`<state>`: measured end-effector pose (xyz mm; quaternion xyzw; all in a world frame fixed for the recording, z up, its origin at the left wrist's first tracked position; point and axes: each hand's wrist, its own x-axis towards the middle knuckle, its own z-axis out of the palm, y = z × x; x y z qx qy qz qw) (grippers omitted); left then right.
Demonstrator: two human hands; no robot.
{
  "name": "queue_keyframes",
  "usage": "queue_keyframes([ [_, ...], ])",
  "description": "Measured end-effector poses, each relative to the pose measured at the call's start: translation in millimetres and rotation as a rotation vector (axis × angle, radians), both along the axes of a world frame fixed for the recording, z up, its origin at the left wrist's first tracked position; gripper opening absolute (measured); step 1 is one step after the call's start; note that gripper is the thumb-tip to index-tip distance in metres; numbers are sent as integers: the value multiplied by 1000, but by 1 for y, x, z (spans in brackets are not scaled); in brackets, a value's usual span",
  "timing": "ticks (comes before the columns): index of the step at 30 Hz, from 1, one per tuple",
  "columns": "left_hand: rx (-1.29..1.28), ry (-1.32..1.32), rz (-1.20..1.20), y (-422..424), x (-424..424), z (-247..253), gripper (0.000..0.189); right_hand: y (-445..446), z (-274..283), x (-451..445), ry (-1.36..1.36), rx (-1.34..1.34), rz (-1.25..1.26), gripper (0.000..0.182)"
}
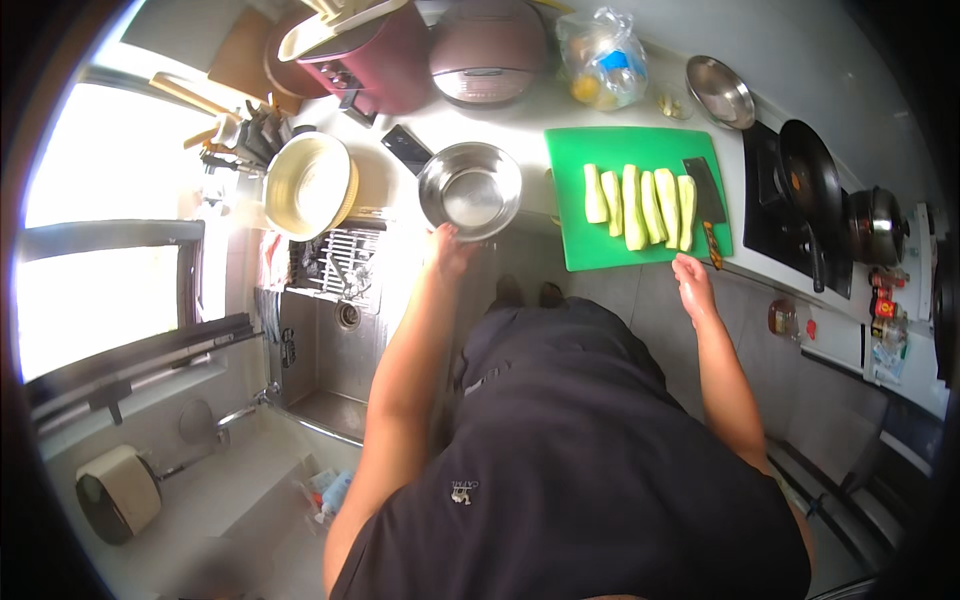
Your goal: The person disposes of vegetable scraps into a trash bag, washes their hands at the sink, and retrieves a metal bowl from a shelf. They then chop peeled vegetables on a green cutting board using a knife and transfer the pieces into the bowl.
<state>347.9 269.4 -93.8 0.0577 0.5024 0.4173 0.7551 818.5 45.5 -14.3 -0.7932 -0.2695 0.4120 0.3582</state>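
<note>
My left hand (450,253) is at the near rim of a stainless steel bowl (470,191), its thumb over the edge and its other fingers partly hidden below. Nothing lies inside the bowl. Loosely curled and holding nothing, my right hand (694,289) hovers just off the near edge of a green cutting board (574,150). Several peeled, pale green gourd-like vegetables (634,208) lie side by side on that board. To their right rests a cleaver (703,191) with a dark blade, its patterned handle pointing toward me.
A cream basin (309,187) stands left, beyond the sink (337,375). Behind the bowl are a phone (406,147), a rice cooker (489,56) and a plastic bag of produce (602,64). A wok (808,171) and a pot (876,226) occupy the cooktop (761,202) at right.
</note>
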Motion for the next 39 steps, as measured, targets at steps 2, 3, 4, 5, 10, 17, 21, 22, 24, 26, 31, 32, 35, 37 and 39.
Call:
queue_keyframes([
  [2, -37, 82, -28, 22, 48, -14, 43, -14, 6, 4, -22, 37, -79, 48],
  [3, -57, 111, -36, 25, 66, -13, 45, -23, 10, 9, -23, 24, -126, 48],
  [4, -74, 145, -39, 29, 79, -12, 46, -29, 14, 12, -18, 15, -167, 48],
  [5, -89, 180, -38, 30, 90, -10, 47, -34, 18, 15, -14, 6, -205, 47],
  [10, -66, 215, -59, 44, 91, -37, 45, -45, 14, 47, 24, -22, -360, 43],
  [17, 42, 1109, 101, 10, 105, 33, 52, -35, -34, 96, -366, 42, -253, 38],
  [21, 588, 756, -212, -10, 138, 44, 31, 3, -54, 104, -352, 32, -132, 40],
  [22, 540, 780, -408, -13, 162, 60, 37, 9, -64, 113, -396, 30, -119, 42],
  [24, 531, 907, -693, -22, 197, 64, 53, 31, -65, 114, -608, -70, -24, 44],
  [26, 470, 1019, -819, -25, 232, 42, 75, 51, -54, 110, -499, -148, 36, 54],
  [31, 168, 983, -717, -35, 303, 3, 101, 91, -33, 85, -209, -176, 152, 91],
  [32, 145, 1058, -724, -39, 321, 14, 102, 93, -52, 89, -318, -134, 162, 98],
  [35, 33, 1098, -660, -47, 336, 19, 101, 105, -52, 76, -419, -160, 238, 114],
  [37, -13, 1035, -607, -45, 343, 24, 98, 111, -48, 74, -446, -189, 276, 120],
  [39, -13, 988, -574, -45, 345, 26, 93, 113, -51, 73, -484, -178, 299, 125],
])
